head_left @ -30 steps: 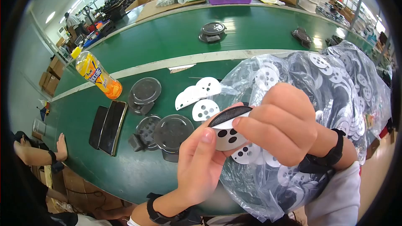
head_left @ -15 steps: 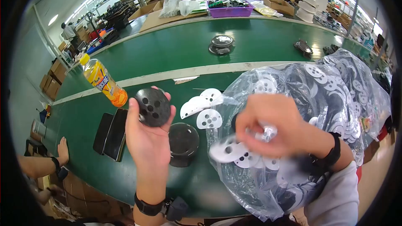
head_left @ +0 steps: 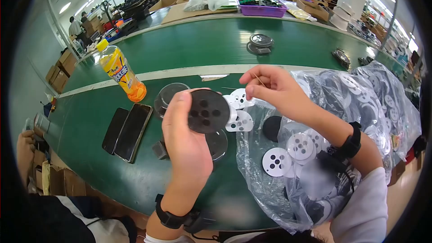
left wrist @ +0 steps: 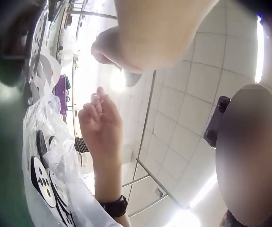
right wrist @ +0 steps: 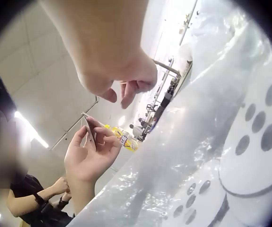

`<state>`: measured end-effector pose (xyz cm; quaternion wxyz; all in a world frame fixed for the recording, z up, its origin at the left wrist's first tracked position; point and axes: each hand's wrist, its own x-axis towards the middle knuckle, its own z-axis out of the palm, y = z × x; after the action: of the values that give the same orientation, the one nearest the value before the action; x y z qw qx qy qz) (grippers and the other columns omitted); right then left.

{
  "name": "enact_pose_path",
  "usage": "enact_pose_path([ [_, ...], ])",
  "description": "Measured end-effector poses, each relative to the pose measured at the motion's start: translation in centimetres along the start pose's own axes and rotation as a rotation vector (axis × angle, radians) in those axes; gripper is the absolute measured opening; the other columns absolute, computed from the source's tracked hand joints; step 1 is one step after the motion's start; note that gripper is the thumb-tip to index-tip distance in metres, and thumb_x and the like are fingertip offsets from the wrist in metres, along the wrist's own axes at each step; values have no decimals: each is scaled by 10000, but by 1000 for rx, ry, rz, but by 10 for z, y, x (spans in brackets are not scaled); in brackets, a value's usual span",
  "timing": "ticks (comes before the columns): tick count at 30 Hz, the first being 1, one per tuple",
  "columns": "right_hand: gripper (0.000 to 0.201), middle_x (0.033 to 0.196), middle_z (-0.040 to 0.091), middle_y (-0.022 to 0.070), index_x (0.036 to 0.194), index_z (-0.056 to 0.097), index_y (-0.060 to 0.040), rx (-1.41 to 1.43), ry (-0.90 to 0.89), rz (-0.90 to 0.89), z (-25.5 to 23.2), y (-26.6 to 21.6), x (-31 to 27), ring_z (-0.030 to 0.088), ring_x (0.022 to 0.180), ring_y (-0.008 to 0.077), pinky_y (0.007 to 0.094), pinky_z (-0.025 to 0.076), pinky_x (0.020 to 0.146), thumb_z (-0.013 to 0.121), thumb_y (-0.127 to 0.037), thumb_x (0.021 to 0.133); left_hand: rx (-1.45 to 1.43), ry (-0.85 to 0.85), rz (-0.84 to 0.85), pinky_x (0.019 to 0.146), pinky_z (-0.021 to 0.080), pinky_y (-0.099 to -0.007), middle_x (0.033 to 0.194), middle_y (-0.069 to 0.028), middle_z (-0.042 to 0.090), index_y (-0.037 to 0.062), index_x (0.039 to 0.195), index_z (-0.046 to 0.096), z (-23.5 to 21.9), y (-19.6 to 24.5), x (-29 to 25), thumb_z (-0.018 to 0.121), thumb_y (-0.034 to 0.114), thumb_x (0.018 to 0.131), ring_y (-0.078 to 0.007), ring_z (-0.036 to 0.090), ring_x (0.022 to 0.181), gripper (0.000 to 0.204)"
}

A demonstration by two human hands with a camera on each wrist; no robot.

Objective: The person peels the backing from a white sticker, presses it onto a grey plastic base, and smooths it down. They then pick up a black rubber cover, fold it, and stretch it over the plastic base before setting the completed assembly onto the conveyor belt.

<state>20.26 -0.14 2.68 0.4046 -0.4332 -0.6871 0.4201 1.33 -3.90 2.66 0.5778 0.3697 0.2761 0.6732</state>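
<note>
In the head view my left hand (head_left: pixel 189 146) grips a flat black disc (head_left: pixel 211 108) with several round holes, held up with its face toward me. White perforated discs (head_left: pixel 245 126) lie on the table just behind it, partly hidden. To the right, my right hand (head_left: pixel 276 87) pinches a thin stick (head_left: pixel 259 80) between thumb and fingers. Below that hand a plain black disc (head_left: pixel 271 128) and a white holed disc (head_left: pixel 274 152) lie on a clear plastic bag (head_left: pixel 252 184) of such discs. The right wrist view shows the held disc (right wrist: pixel 89 132) edge-on.
A dark round part with a clear cover (head_left: pixel 171 94) stands behind my left hand; another (head_left: pixel 218 144) is half hidden. Two phones (head_left: pixel 132 132) and a drink bottle (head_left: pixel 121 72) are at the left. Further round parts (head_left: pixel 261 42) sit on the green surface behind. Another person's hand (head_left: pixel 25 141) shows far left.
The white disc has left my right hand, which has moved up and back and now pinches a thin stick. My left hand has carried the black disc to the right.
</note>
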Motion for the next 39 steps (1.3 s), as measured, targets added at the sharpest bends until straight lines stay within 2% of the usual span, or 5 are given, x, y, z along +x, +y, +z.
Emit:
enact_pose_path([
  [6,356,712,459,-42,906,589,-35,674,-386,282,-3,-35,-35,286,602,39,190,279,558,556,-383,845,368,-340,117,734,405,-253,843,-93,572,-4,828,545,14,3,-11,412,183,872,-123,525,776,234],
  [13,426,814,466,-36,1019,528,-20,862,-520,452,7,-34,-69,373,678,38,184,310,586,623,-374,802,424,-633,317,703,354,-270,853,-96,488,21,797,583,17,-7,-14,502,102,821,-171,425,774,118],
  [26,568,962,469,11,1110,482,30,830,-649,453,-10,-22,-68,435,894,77,205,399,705,740,-12,606,637,-980,516,882,220,-369,1092,-118,485,108,817,635,18,-3,-7,520,216,789,-244,381,944,160],
  [33,665,920,502,-17,1160,496,7,598,-463,236,-18,-18,-59,325,717,63,192,310,665,767,-46,555,686,-574,368,675,399,-259,1009,-108,518,48,922,602,6,-4,4,538,197,772,-175,467,918,221],
  [39,691,1065,472,20,1225,425,22,396,-335,40,-32,-6,-50,344,747,45,171,308,643,714,-43,600,1886,-483,149,788,425,-369,930,-123,551,31,964,583,-26,10,8,710,279,610,-293,519,925,450],
])
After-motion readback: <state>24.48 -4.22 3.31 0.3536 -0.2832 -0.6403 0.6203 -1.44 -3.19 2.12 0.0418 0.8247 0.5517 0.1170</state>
